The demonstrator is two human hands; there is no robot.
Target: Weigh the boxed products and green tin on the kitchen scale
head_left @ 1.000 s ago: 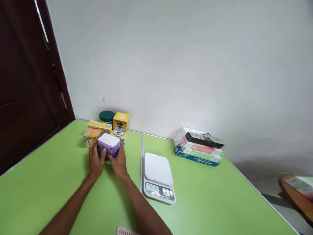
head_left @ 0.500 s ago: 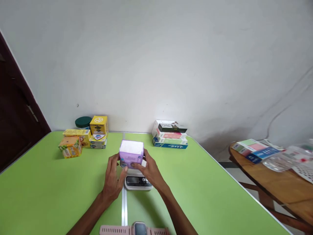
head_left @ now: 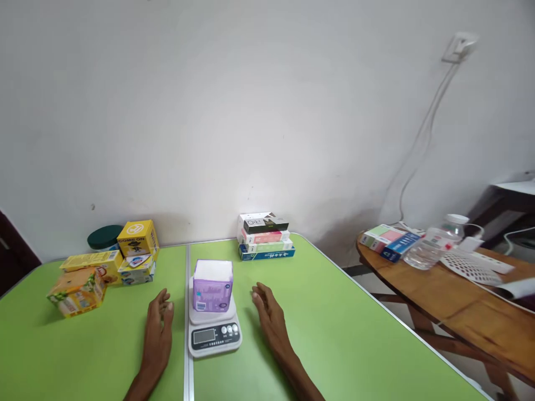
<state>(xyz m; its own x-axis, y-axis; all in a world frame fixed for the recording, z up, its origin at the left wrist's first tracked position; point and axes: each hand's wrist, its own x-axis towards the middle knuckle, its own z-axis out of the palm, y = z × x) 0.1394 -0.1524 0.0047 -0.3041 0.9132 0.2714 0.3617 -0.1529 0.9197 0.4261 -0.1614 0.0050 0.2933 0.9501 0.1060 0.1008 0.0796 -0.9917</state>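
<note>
Left hand (head_left: 156, 337) and right hand (head_left: 271, 323), fingers empty and loosely apart, are properly flanking the purple pack (head_left: 212, 289) without touching, so the scale (head_left: 214, 337) alone is bearing it.

Free green tabletop (head_left: 346, 340) right of the right hand (head_left: 272, 323), purple pack (head_left: 213, 289) on scale (head_left: 215, 336) a barrier leftward

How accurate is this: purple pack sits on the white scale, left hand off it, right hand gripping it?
Wrong on the right hand: the head view shows it apart from the purple pack. The pack sits on the white scale, left hand off it.
</note>
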